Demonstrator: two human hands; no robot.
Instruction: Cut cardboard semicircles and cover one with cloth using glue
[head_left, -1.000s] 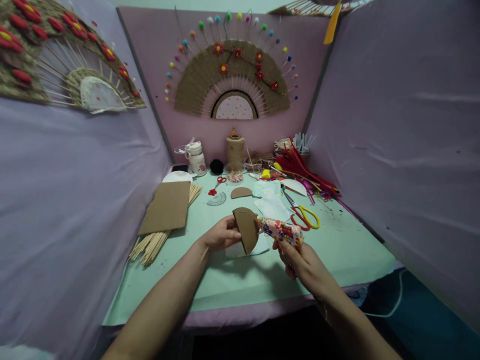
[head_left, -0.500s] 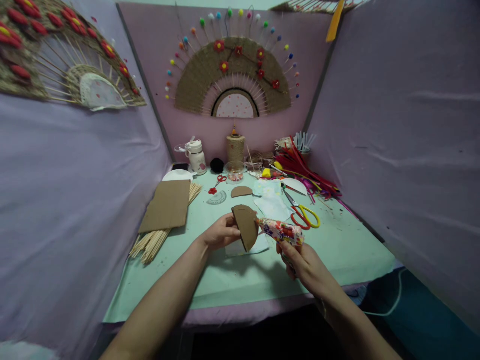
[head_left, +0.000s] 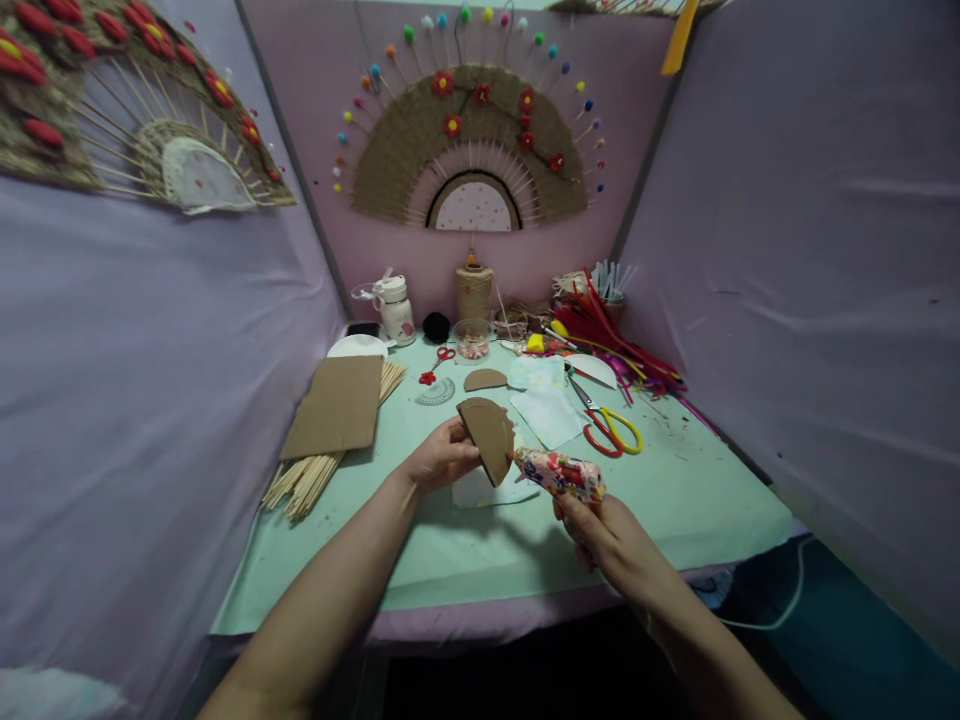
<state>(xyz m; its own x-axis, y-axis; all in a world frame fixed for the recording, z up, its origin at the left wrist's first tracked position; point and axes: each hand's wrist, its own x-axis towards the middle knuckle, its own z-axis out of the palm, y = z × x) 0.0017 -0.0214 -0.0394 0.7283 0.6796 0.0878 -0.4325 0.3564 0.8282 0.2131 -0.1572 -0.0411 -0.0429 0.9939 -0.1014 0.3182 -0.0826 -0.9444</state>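
tbl point(head_left: 675, 510): 2 hands point(head_left: 441, 457), 1 gluegun point(head_left: 559, 473)

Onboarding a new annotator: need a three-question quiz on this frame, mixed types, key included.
1. Multiple choice: what does the left hand hold?
a) protractor
b) cardboard half-disc
c) scissors
2. True or false: the glue gun in the right hand points away from the half-disc.
3. Fill in: the cardboard sheet lies over a bundle of ____.

Key:
1. b
2. False; it points toward the curved edge.
3. sticks
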